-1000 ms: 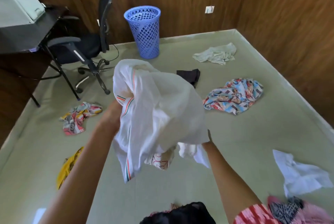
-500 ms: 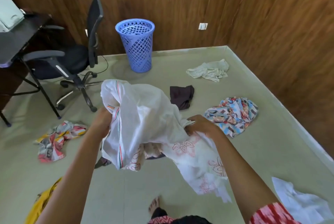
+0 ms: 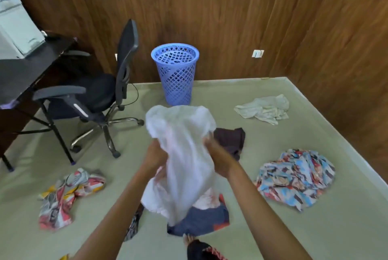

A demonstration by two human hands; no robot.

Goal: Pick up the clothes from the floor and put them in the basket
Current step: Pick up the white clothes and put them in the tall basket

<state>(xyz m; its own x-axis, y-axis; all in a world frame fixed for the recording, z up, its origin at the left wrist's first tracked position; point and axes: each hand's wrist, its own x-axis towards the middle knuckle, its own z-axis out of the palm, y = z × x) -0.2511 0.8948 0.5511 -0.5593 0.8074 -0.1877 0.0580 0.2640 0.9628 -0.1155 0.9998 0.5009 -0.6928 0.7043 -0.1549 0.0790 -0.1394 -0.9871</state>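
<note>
— Cloth (image 3: 184,154), white and bunched: by what is it held?
— It is gripped in the air above the floor (image 3: 315,228) by both hands. The left hand (image 3: 154,158) is curled tight on its left side and the right hand (image 3: 218,159) is clamped on its right side. Its lower end is hung over a dark blue garment (image 3: 201,220) at the near edge.
— Where is the basket (image 3: 177,83) placed?
— It is stood at the far edge of the floor, against the wooden wall, well apart from the cloth.
— What else is seen lying on the floor?
— A dark brown garment (image 3: 233,140) near the middle, a cream garment (image 3: 264,109) toward the far right corner, a blue patterned garment (image 3: 296,178) by the right edge, and a red and yellow garment (image 3: 67,196) toward the left edge.
</note>
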